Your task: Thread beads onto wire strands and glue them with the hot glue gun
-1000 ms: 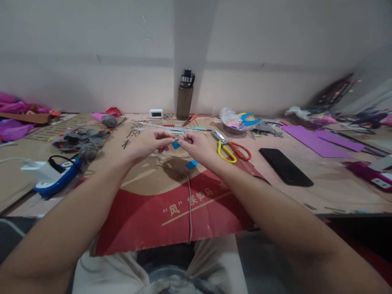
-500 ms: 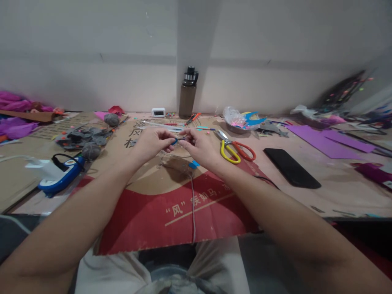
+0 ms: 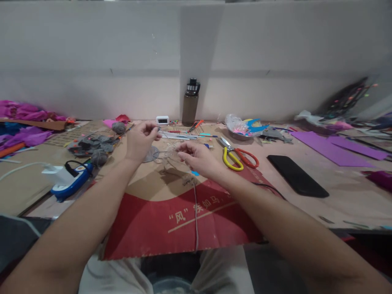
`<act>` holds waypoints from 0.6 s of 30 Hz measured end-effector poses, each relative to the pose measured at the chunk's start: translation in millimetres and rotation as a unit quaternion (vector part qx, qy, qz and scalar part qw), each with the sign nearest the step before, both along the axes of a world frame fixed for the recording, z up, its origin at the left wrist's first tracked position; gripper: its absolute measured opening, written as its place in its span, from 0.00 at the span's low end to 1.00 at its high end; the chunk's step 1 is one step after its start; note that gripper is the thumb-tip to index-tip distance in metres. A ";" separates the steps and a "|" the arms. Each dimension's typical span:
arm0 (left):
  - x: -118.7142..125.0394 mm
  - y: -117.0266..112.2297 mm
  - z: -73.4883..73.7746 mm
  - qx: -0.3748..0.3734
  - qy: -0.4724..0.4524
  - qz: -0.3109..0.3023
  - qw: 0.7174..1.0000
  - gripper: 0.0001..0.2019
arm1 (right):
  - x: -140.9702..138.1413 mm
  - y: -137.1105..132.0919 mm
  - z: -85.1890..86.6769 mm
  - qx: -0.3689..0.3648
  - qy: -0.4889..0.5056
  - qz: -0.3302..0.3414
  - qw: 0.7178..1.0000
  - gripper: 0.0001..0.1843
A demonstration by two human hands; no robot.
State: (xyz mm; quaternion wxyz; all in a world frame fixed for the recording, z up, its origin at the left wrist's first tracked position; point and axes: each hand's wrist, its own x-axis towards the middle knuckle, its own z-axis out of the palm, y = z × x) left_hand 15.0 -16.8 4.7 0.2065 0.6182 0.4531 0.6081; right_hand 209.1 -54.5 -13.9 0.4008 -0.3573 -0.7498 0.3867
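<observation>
My left hand (image 3: 142, 141) is raised over the cardboard sheet (image 3: 147, 179), its thumb and forefinger pinched together on something small and dark that I cannot make out. To its right, my right hand (image 3: 199, 158) hovers lower, with thumb and fingers curled but a gap between them. Between and below the hands lies a tangle of thin clear and grey strands. From a small knot of it, a grey yarn (image 3: 196, 216) runs down over the red part of the cardboard. A translucent disc (image 3: 151, 154) lies beside my left wrist.
Scissors (image 3: 234, 157) with yellow and red handles lie right of my right hand, beside a black phone (image 3: 297, 175). A bottle (image 3: 190, 106) and a small white digital clock (image 3: 162, 120) stand at the wall. A blue power strip (image 3: 72, 183) is at left.
My hands, together around something small and blue before, have parted. The left moved up and left; the right dropped lower and its fingers loosened. The camera view tilted up slightly.
</observation>
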 end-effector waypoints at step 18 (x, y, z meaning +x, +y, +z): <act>-22.0 19.8 8.9 0.027 -0.251 0.033 0.967 0.05 | 4.2 -14.6 10.6 0.109 -0.138 0.131 0.976 0.14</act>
